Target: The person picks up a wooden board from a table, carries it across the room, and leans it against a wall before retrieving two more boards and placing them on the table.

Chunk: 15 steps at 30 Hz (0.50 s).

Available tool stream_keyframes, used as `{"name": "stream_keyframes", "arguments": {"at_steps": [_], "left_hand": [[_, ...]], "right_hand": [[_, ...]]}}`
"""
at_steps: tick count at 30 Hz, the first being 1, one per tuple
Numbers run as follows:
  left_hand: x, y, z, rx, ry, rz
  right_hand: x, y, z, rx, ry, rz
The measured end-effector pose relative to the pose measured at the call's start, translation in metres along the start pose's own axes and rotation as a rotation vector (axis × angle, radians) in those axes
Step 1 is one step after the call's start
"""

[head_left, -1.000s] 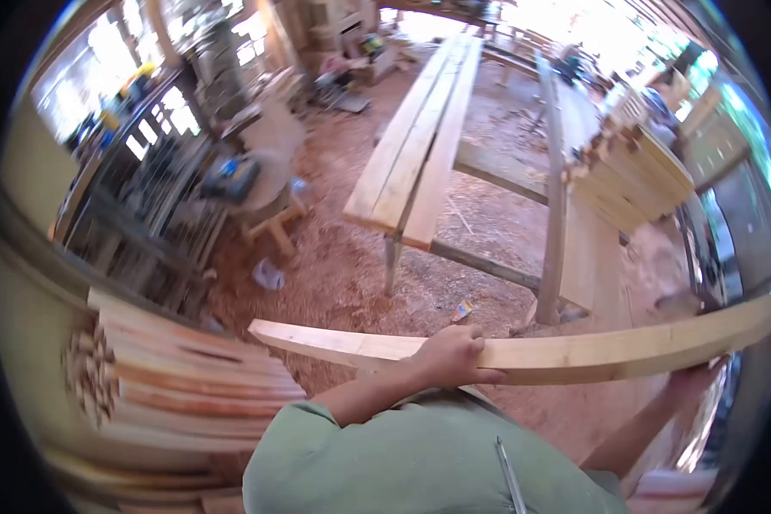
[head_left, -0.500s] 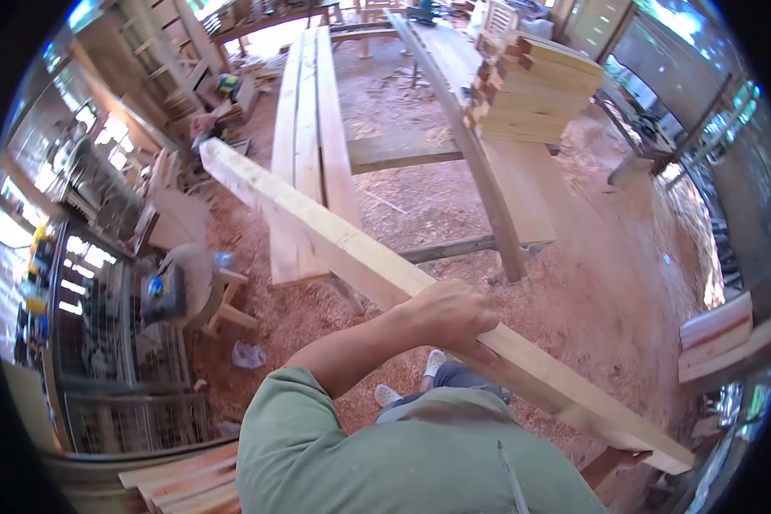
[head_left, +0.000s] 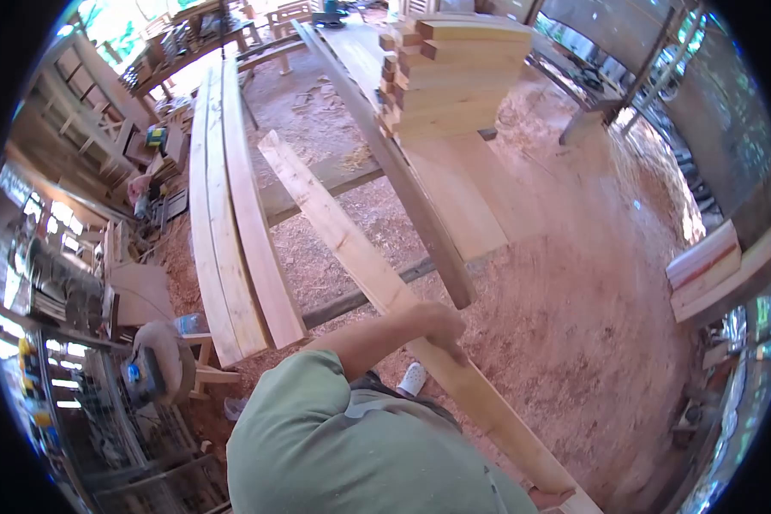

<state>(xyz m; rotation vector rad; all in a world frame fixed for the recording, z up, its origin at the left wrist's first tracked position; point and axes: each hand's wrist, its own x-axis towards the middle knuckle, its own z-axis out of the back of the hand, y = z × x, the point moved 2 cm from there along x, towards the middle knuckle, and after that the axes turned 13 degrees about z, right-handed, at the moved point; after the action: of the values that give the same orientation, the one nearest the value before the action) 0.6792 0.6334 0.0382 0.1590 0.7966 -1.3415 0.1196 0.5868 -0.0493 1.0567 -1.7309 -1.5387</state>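
A long, pale wooden beam (head_left: 351,248) runs diagonally in front of my body, its far end raised over the gap between the planks and the dark rail. My left hand (head_left: 442,329) is wrapped over the beam near its middle, fingers closed on its far side. Low in the view, my right hand (head_left: 550,498) grips the beam close to its near end; most of that hand is hidden by the beam and my shirt. To the left of the beam, several long planks (head_left: 231,231) lie side by side on supports.
A dark wooden rail (head_left: 403,184) stands right of the beam, beside a stack of cut boards (head_left: 463,77) on a wide plank (head_left: 454,188). Crossbars (head_left: 325,187) span the gap. A stool (head_left: 210,364) is at left. Shavings cover the floor; more timber (head_left: 707,265) lies at right.
The beam has swung so its far end now points between the planks and the rail instead of left across the planks. My view has turned right, and both hands keep hold.
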Motion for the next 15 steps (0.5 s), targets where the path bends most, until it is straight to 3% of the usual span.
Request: {"name": "stream_keyframes", "arguments": {"at_steps": [6, 7, 8, 9, 10, 11, 12, 13, 14, 15], "left_hand": [[0.007, 0.030, -0.021, -0.079, -0.037, 0.045], [0.009, 0.030, -0.026, -0.128, -0.092, 0.027], [0.005, 0.025, -0.027, -0.107, -0.085, -0.022], [0.000, 0.016, -0.022, -0.089, -0.101, -0.094], [-0.002, 0.002, -0.023, -0.059, -0.104, -0.189], [0.002, -0.013, -0.036, 0.011, -0.085, -0.294], [0.005, -0.023, -0.052, 0.112, -0.255, -0.441], [0.005, -0.029, -0.065, 0.188, -0.425, -0.580], [0.004, -0.035, -0.073, 0.226, -0.401, -0.653], [0.002, -0.042, -0.082, 0.173, -0.334, -0.655]], "right_hand": [[-0.034, -0.019, 0.019, -0.036, 0.052, -0.110], [-0.032, -0.028, 0.025, -0.067, 0.217, -0.121], [-0.032, -0.030, 0.018, -0.268, 0.674, -0.009], [-0.030, -0.033, 0.014, -0.455, 1.338, 0.365], [-0.069, -0.054, -0.003, -0.278, 1.032, 0.068], [-0.115, -0.067, -0.028, 0.091, 0.590, -0.181], [-0.163, -0.078, -0.052, 0.373, 0.183, -0.237], [-0.186, -0.087, -0.073, 0.389, 0.125, -0.347], [-0.237, -0.035, -0.143, 0.391, 0.168, -0.328], [-0.263, -0.028, -0.172, 0.463, 0.187, -0.482]]}}
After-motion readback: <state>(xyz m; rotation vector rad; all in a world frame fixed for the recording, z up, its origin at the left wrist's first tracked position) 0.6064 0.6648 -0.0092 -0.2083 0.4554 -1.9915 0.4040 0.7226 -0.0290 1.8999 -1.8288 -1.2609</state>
